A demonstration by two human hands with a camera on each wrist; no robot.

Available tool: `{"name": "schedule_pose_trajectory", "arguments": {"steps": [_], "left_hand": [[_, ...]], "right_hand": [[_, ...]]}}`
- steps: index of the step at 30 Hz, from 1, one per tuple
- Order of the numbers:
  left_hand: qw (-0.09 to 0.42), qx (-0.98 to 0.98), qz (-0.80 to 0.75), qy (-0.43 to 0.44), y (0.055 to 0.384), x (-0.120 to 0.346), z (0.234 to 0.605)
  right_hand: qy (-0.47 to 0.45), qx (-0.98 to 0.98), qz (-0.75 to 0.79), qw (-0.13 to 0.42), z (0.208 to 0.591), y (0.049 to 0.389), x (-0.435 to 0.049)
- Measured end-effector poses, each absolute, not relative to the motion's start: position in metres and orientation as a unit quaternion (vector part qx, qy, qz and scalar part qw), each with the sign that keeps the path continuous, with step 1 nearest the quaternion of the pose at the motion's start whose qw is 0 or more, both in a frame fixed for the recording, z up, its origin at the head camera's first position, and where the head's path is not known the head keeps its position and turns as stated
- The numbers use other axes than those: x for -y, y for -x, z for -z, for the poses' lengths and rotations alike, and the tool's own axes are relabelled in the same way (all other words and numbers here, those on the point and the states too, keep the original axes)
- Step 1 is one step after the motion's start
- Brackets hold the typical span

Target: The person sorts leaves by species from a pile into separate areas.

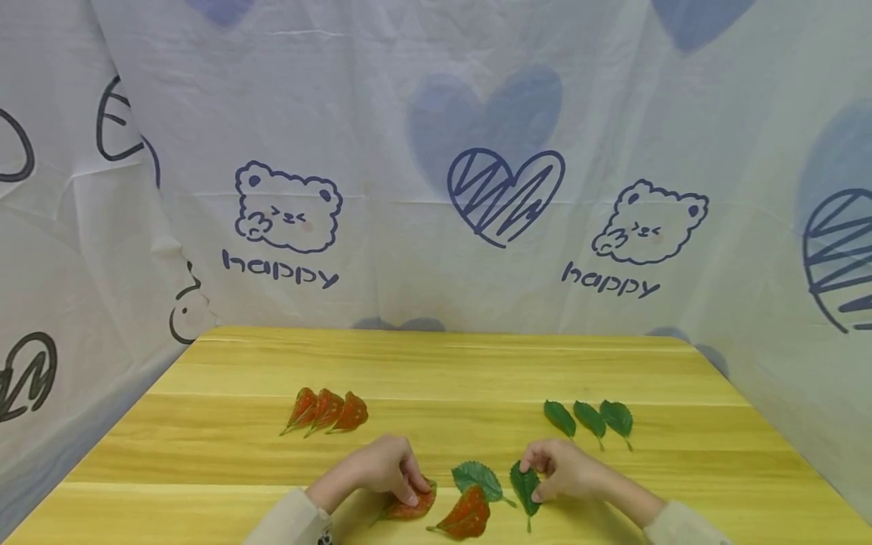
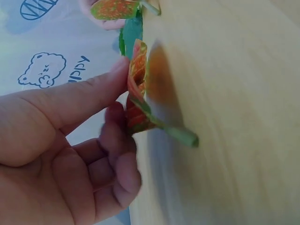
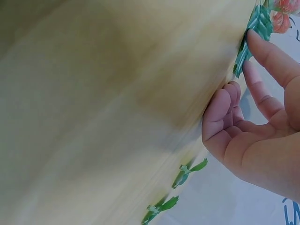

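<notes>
My left hand (image 1: 393,471) pinches a red leaf (image 1: 413,506) between thumb and fingers, low over the table. In the left wrist view this red leaf (image 2: 137,89) is curled, its green stem pointing toward the wood and a shadow beside it. My right hand (image 1: 560,471) holds a green leaf (image 1: 524,484) by its edges with thumb and index finger; the other fingers are curled in the right wrist view. Between the hands, another red leaf (image 1: 468,515) lies partly over another green leaf (image 1: 474,477).
Three red leaves (image 1: 327,409) lie in an overlapping row farther back on the left. Three green leaves (image 1: 590,418) form a row at the back right. The wooden table (image 1: 436,371) ends at a white printed cloth (image 1: 395,227) behind it.
</notes>
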State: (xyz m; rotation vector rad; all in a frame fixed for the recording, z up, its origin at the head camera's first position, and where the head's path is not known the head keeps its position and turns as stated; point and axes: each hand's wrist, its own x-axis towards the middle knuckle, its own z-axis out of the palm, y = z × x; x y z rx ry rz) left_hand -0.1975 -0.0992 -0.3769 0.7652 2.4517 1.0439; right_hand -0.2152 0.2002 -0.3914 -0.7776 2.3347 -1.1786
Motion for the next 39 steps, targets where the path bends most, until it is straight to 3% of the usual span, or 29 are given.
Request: {"name": "schedule_pose_trajectory", "arguments": {"steps": [10, 19, 39], "left_hand": [[0.161, -0.864, -0.389, -0.276, 0.199, 0.095, 0.369], [0.173, -0.828, -0.438, -0.304, 0.197, 0.083, 0.365], [0.289, -0.740, -0.511, -0.329, 0.186, 0.068, 0.369]], "right_hand": [[0.276, -0.833, 0.430, 0.212, 0.393, 0.217, -0.202], [0.277, -0.827, 0.436, 0.221, 0.392, 0.217, -0.202], [0.285, -0.821, 0.445, 0.218, 0.393, 0.216, -0.203]]}}
